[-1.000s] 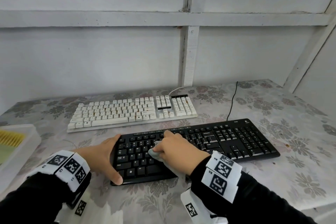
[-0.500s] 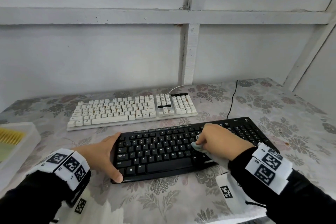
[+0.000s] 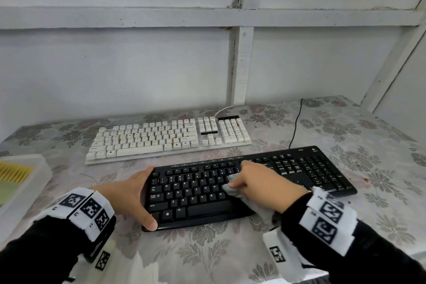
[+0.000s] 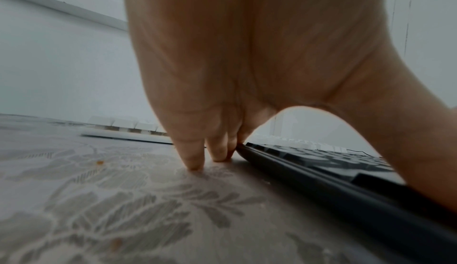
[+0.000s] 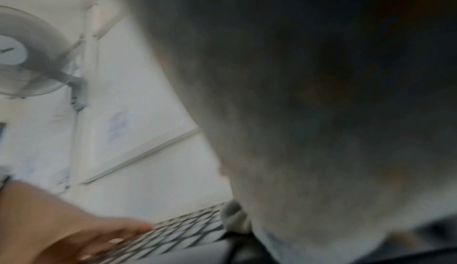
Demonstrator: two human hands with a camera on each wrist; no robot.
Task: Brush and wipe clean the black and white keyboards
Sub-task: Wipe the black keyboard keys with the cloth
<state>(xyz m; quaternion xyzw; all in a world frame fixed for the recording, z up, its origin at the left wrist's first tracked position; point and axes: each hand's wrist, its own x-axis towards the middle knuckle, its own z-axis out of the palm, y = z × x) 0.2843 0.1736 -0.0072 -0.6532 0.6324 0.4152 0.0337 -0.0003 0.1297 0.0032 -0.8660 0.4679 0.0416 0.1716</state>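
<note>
Black keyboard point(image 3: 288, 168) middle hidden under right hand point(image 3: 262, 182) gripping cloth point(image 3: 232, 189).

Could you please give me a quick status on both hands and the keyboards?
Left hand braces black keyboard at its left end. Right hand grips grey cloth on its middle keys. White keyboard behind, untouched. Nothing in the way.

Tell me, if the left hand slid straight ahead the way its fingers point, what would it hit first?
Probably the white keyboard. The left hand braces the black keyboard's left end, fingers pointing away from the person; only bare tablecloth lies between. Depth is hard to judge.
</note>
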